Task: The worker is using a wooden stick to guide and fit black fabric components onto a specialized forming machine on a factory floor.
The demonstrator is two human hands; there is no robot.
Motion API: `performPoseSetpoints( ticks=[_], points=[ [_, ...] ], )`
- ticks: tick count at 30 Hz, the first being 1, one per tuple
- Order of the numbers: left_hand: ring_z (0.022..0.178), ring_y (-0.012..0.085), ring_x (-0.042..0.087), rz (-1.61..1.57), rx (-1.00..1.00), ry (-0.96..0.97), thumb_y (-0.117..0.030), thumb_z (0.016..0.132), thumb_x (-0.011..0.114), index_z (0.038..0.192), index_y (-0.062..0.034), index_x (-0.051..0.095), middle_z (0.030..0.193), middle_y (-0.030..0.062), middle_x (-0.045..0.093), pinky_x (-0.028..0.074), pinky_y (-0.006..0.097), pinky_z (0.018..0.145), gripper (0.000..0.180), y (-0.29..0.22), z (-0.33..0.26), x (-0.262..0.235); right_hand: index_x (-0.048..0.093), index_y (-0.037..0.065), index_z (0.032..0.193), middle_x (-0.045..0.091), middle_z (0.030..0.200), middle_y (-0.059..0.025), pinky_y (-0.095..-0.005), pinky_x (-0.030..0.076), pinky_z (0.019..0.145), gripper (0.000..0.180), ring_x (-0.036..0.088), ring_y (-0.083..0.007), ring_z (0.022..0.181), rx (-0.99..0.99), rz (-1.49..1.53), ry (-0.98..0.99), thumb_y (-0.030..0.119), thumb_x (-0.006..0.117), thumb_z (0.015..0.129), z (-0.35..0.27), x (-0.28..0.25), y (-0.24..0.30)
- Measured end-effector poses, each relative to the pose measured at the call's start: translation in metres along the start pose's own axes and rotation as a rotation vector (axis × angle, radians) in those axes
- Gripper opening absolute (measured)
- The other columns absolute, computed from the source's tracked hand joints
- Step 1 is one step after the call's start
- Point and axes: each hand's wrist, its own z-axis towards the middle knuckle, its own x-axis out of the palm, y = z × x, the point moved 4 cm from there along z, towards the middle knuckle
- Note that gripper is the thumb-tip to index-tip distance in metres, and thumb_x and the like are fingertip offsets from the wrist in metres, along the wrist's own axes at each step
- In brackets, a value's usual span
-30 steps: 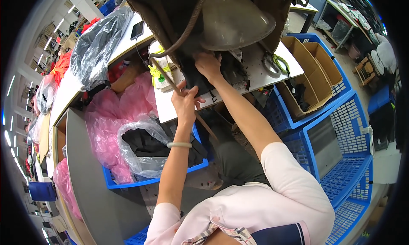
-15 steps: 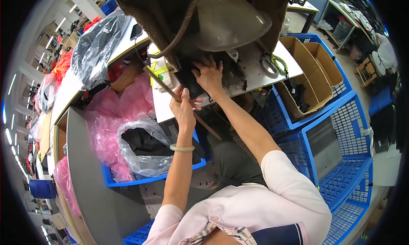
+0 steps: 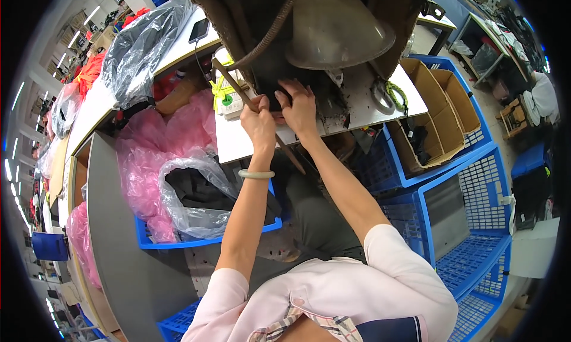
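Note:
My left hand (image 3: 259, 126) is closed around a thin wooden stick (image 3: 289, 153). The stick slants from the upper left down past the table's front edge. Just to its right, my right hand (image 3: 299, 113) rests with bent fingers, slightly apart, on dark material (image 3: 267, 83) under the cardboard hood. The two hands are close together, and the fingertips of the left reach toward the right. What lies directly beneath the hands is mostly hidden. Above them hangs a cloudy, cone-shaped shade (image 3: 339, 35) with a flexible ribbed hose (image 3: 270, 32) beside it.
The white table (image 3: 232, 141) carries dark scraps and a white box with yellow-green ties (image 3: 231, 107). Left below, a blue crate (image 3: 178, 245) holds pink and clear plastic bags with black pieces. At right stand blue crates (image 3: 470, 247) and a cardboard divider box (image 3: 431, 110). A phone (image 3: 199, 30) lies at upper left.
My hands have come closer together, and the right hand's spread fingers have drawn in and bent. The black piece that stuck out between them is now mostly covered. The view has shifted slightly.

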Motion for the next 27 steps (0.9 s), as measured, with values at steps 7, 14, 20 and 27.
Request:
performPoseSetpoints(
  ticks=[7,14,20,27],
  points=[
    [0.049,0.0219,0.063,-0.114,-0.267,-0.04,-0.014,0.089,0.057,0.118,0.0144,0.042,0.094,0.0179,0.055,0.036,0.023,0.03,0.043,0.024,-0.022,-0.054,0.069,0.012,0.1,0.062,0.114,-0.0094,-0.0498,0.03,0.104,0.026,0.051,-0.0293,0.117,-0.158,-0.307,0.011,0.02,0.067,0.075,0.011,0.029,-0.024],
    [0.043,0.0185,0.06,-0.117,-0.37,0.006,-0.009,0.085,0.063,0.089,0.0058,0.053,0.066,0.0141,0.061,0.031,0.023,0.03,0.019,0.042,-0.002,-0.033,0.069,0.011,0.098,0.061,0.114,-0.0092,-0.0496,0.032,0.102,0.024,0.052,-0.0283,0.114,-0.155,-0.321,-0.011,0.019,0.066,0.075,0.006,0.034,-0.017],
    [0.042,0.0159,0.057,-0.16,-0.352,0.045,-0.009,0.084,0.065,0.082,-0.0011,0.049,0.065,0.0152,0.063,0.032,0.021,0.032,0.018,0.038,0.01,-0.008,0.068,0.011,0.1,0.062,0.111,-0.0087,-0.0472,0.035,0.1,0.023,0.053,-0.0276,0.112,-0.146,-0.301,0.007,0.02,0.062,0.08,0.008,0.027,-0.023],
    [0.043,0.0178,0.057,-0.288,-0.264,0.046,-0.007,0.091,0.053,0.092,-0.003,0.04,0.069,0.0166,0.062,0.031,0.022,0.031,0.014,0.051,0.013,-0.007,0.07,0.011,0.092,0.064,0.104,-0.0064,-0.0444,0.039,0.091,0.018,0.057,-0.0251,0.101,-0.17,-0.192,0.001,0.018,0.064,0.077,0.007,0.023,-0.014]
  ],
)
